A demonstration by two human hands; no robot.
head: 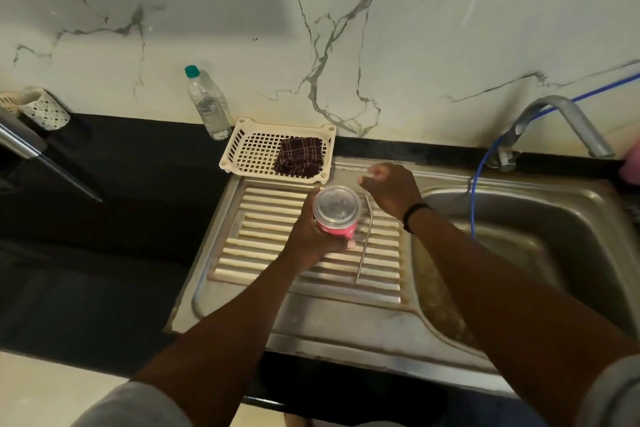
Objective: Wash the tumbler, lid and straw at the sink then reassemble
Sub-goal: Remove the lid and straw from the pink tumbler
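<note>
My left hand (304, 236) grips a pink tumbler (337, 227) from its left side, holding it upright over the ribbed drainboard (263, 218). A clear plastic lid (336, 203) sits on the tumbler's mouth. My right hand (389, 189) hovers just right of and beyond the lid. It is blurred, its fingers are loosely curled, and I see nothing in them. A thin metal straw (364, 243) with a bent top lies on the drainboard right of the tumbler, untouched.
The steel sink basin (519, 239) lies to the right under a grey tap (568, 121), with a blue hose (476, 198) hanging into it. A cream plastic tray (249, 152) with a dark checked cloth (299, 156) and a water bottle (207, 104) stand behind the drainboard. Black counter lies left.
</note>
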